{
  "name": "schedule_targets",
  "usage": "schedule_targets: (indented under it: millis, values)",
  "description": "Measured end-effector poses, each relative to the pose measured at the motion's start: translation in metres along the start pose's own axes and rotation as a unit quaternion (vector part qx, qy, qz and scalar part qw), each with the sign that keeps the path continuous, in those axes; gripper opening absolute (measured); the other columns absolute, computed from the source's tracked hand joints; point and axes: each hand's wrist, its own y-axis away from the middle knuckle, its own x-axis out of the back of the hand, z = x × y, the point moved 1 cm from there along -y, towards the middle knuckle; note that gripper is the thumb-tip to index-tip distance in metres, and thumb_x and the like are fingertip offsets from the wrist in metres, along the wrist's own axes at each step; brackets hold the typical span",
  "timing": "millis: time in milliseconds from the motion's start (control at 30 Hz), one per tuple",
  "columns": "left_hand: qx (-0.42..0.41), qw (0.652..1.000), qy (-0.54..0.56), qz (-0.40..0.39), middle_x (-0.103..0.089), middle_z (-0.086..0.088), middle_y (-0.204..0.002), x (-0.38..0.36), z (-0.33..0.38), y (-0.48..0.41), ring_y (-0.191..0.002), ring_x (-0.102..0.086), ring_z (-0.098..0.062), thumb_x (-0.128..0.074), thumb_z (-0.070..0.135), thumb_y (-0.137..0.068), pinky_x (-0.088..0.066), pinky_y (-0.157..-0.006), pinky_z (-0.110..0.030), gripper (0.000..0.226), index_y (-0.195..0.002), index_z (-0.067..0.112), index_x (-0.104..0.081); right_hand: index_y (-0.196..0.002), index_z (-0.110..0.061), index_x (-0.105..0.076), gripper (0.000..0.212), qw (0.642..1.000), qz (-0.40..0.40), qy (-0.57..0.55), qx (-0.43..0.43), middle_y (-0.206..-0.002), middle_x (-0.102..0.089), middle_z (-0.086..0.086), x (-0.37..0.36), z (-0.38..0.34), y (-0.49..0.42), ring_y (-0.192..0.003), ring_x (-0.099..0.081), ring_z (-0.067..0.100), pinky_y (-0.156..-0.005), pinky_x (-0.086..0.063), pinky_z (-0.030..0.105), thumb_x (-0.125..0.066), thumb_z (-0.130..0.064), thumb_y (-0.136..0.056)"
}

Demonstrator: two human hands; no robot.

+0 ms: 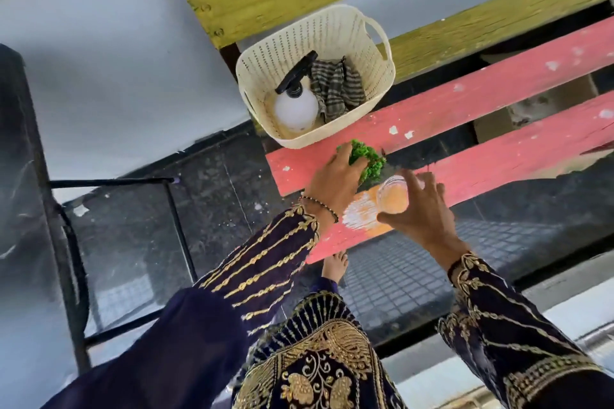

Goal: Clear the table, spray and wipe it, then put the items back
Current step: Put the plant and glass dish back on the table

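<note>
left hand (pixel 335 183) gripping a bushy bright-green plant clump (pixel 368 159) just below the cream basket (pixel 332 33), right hand (pixel 422 212) holding a small clear glass (pixel 393 194) further below the basket, on the chipped pink plank table (pixel 498 169), white spray bottle (pixel 295 106) and striped cloth (pixel 339 86) inside the basket

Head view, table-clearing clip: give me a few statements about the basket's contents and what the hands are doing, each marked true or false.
1. The spray bottle lies in the cream basket. True.
2. The striped cloth is in the right hand. False: it lies in the basket beside the bottle.
3. The left hand grips the green plant. True.
4. The right hand is empty. False: it holds a clear glass.
</note>
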Motion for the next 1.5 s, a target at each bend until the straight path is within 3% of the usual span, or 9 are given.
schedule_targets:
  millis: [100,200,300,533,733,1067,1300,1500]
  values:
    - [0.047,0.999,0.002,-0.016,-0.029,-0.015,-0.150,0.022,-0.021,0.069,-0.120,-0.052,-0.034,-0.053,0.010,-0.093,-0.046,-0.103,-0.041,0.042,-0.135,0.012,-0.050,-0.146,-0.038,-0.038,0.094,0.999,0.014,0.003,0.038,-0.150,-0.034,0.005,0.000,-0.044,0.044,-0.134,-0.034,0.032,-0.082,-0.053,0.051,-0.088,-0.047,-0.067]
    - [0.091,0.995,0.011,0.025,-0.036,-0.013,-0.141,0.051,-0.045,0.149,-0.110,-0.058,-0.034,-0.051,0.011,-0.093,-0.051,-0.094,-0.044,0.037,-0.131,0.013,-0.054,-0.144,-0.041,-0.041,0.091,0.996,0.032,-0.004,0.084,-0.147,-0.036,0.000,-0.006,-0.101,0.100,-0.133,-0.035,0.030,-0.081,-0.051,0.046,-0.087,-0.050,-0.065]
    - [0.138,0.987,0.022,0.079,-0.040,-0.015,-0.137,0.087,-0.064,0.228,-0.103,-0.060,-0.037,-0.049,0.012,-0.094,-0.053,-0.088,-0.045,0.035,-0.128,0.012,-0.055,-0.141,-0.046,-0.041,0.089,0.989,0.043,-0.026,0.141,-0.142,-0.040,-0.002,-0.012,-0.157,0.158,-0.130,-0.039,0.031,-0.086,-0.050,0.050,-0.084,-0.053,-0.063]
    - [0.185,0.962,0.030,0.197,-0.040,-0.009,-0.132,0.170,-0.113,0.403,-0.098,-0.063,-0.033,-0.053,0.014,-0.093,-0.051,-0.092,-0.046,0.035,-0.127,0.011,-0.057,-0.149,-0.044,-0.036,0.094,0.969,0.057,0.000,0.242,-0.150,-0.037,0.007,-0.025,-0.289,0.278,-0.139,-0.033,0.036,-0.102,-0.045,0.052,-0.083,-0.057,-0.068]
    - [0.221,0.936,0.030,0.272,-0.043,-0.010,-0.129,0.213,-0.162,0.500,-0.099,-0.062,-0.034,-0.056,0.011,-0.091,-0.048,-0.097,-0.043,0.035,-0.126,0.010,-0.058,-0.145,-0.047,-0.039,0.091,0.946,0.056,0.013,0.318,-0.143,-0.041,-0.001,-0.046,-0.392,0.344,-0.135,-0.039,0.028,-0.100,-0.050,0.049,-0.084,-0.057,-0.067]
    - [0.270,0.901,0.055,0.335,-0.050,-0.012,-0.124,0.262,-0.268,0.551,-0.099,-0.063,-0.034,-0.062,0.006,-0.087,-0.049,-0.096,-0.043,0.032,-0.119,0.008,-0.065,-0.144,-0.048,-0.036,0.089,0.927,0.031,0.079,0.365,-0.143,-0.040,-0.007,-0.095,-0.541,0.350,-0.132,-0.040,0.022,-0.096,-0.050,0.046,-0.078,-0.064,-0.068]
    - [0.289,0.909,0.068,0.292,-0.045,-0.007,-0.129,0.307,-0.360,0.525,-0.105,-0.061,-0.032,-0.057,0.013,-0.091,-0.046,-0.099,-0.038,0.035,-0.126,0.013,-0.061,-0.148,-0.046,-0.036,0.091,0.936,0.021,0.082,0.343,-0.143,-0.039,-0.006,-0.114,-0.636,0.278,-0.133,-0.037,0.023,-0.094,-0.049,0.045,-0.078,-0.059,-0.068]
    - [0.308,0.903,0.086,0.287,-0.046,-0.003,-0.118,0.330,-0.429,0.512,-0.092,-0.063,-0.029,-0.060,0.019,-0.091,-0.049,-0.090,-0.038,0.033,-0.124,0.018,-0.062,-0.151,-0.042,-0.034,0.094,0.946,0.011,0.078,0.314,-0.145,-0.038,-0.005,-0.121,-0.703,0.214,-0.137,-0.033,0.024,-0.095,-0.047,0.045,-0.079,-0.058,-0.070]
